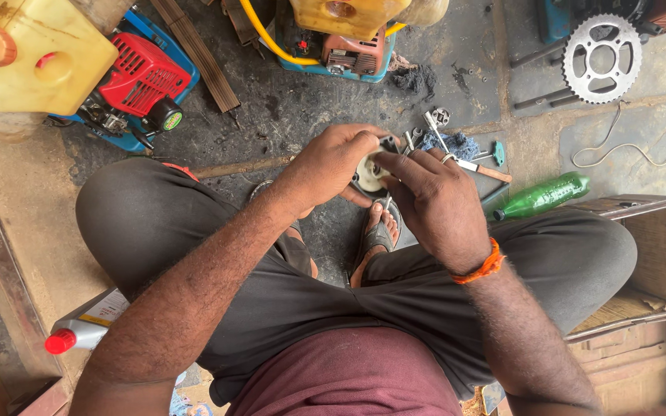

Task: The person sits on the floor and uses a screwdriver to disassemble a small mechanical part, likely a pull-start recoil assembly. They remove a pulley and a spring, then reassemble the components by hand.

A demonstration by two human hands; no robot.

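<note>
I sit with knees spread over a stained concrete floor. My left hand [331, 162] grips a small round machine part [369, 171], cream in the middle with a dark metal rim, held between my knees. My right hand [433, 202], with a ring and an orange thread at the wrist, presses its fingers against the same part from the right. A thin metal piece [388, 202] sticks down below the part near my right fingers. Most of the part is hidden by both hands.
A red and blue small engine [139, 88] with a yellow tank stands at the far left, another yellow-tanked engine [348, 38] at top centre. A sprocket [602, 58], green plastic bottle [543, 196], loose hand tools [464, 158], an open wooden box [641, 262] and a grey red-capped bottle [79, 335] lie around.
</note>
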